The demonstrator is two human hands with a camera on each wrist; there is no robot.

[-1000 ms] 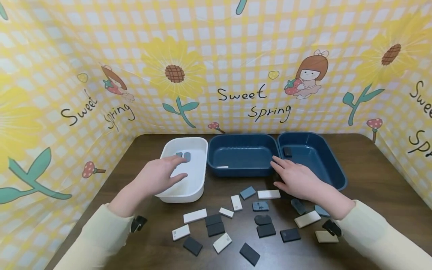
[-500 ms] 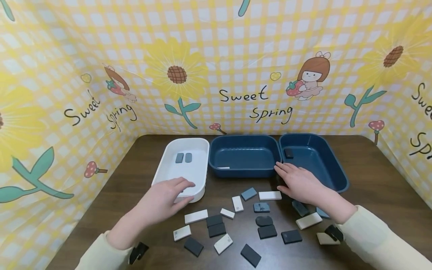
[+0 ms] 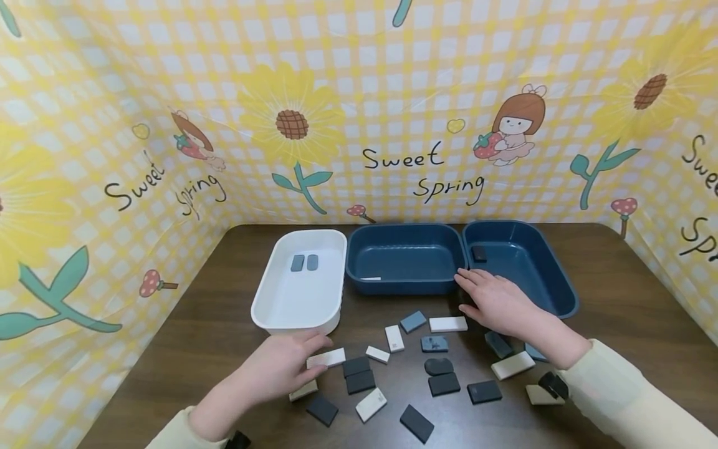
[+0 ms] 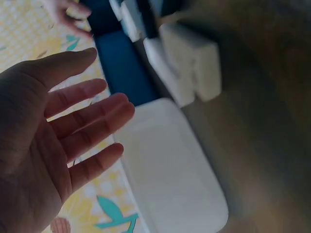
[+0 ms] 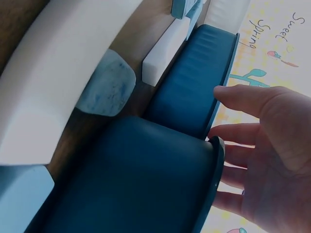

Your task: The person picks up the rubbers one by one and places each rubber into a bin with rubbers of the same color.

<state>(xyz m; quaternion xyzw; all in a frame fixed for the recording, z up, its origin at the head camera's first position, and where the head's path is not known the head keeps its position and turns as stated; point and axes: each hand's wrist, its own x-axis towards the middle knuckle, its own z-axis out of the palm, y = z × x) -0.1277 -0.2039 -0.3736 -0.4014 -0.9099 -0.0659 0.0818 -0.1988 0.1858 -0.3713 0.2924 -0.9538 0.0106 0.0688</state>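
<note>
My left hand (image 3: 280,368) hovers over the table just in front of the white bin (image 3: 263,318), its fingers extended and loose. A long white block (image 3: 331,357) is partly covered by those fingers, and a cream block (image 3: 305,391) shows below the thumb. In the left wrist view the palm (image 4: 29,160) is bare. My right hand (image 3: 499,304) is held over the near rim of the right blue bin (image 3: 566,293), beside the middle blue bin (image 3: 409,287). Nothing shows between its spread fingers in the right wrist view.
Two blue-grey blocks (image 3: 305,262) lie in the white bin, a thin white piece (image 3: 371,279) in the middle bin and a black block (image 3: 479,253) in the right bin. Several black, white and blue blocks lie scattered on the brown table (image 3: 196,324). A patterned cloth (image 3: 359,112) stands behind.
My left hand has moved out of the white bin, toward me, to the blocks in front of it, uncovering the two blue-grey blocks. The right hand has dipped slightly.
</note>
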